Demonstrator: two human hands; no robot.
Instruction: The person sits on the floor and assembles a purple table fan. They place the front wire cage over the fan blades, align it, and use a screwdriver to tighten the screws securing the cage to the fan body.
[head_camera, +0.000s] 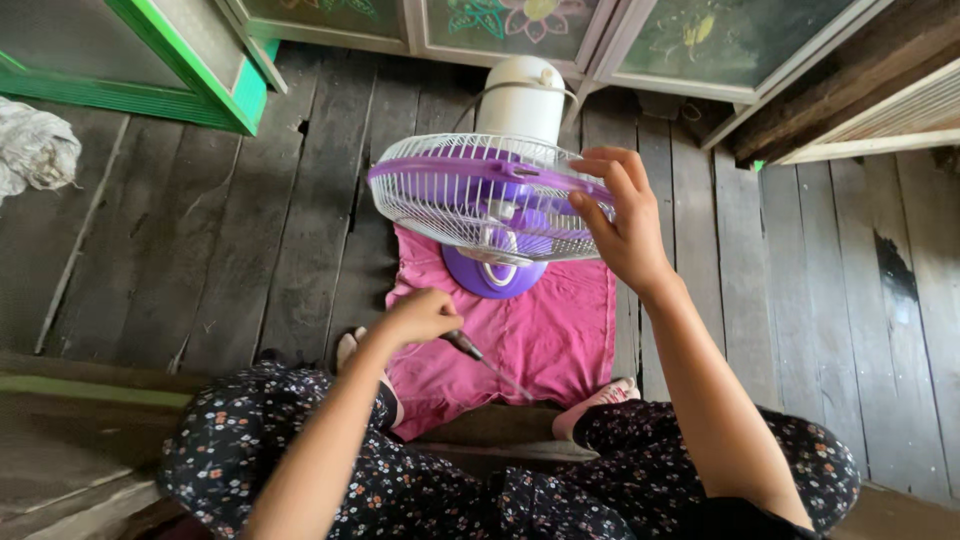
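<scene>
Above floral-trousered knees, the left hand (420, 315) grips a screwdriver (490, 362), the right hand (622, 225) pinches the fan guard (480, 200); a loose hold might topple the fan.

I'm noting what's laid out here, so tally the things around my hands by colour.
Purple and white: 1, the fan, its rim held by the right hand.
Pink: 1, the cloth under the fan.
Dark handle, metal shaft: 1, the screwdriver in the left hand.
White: 1, the jug behind the fan.
Total: 4.
</scene>
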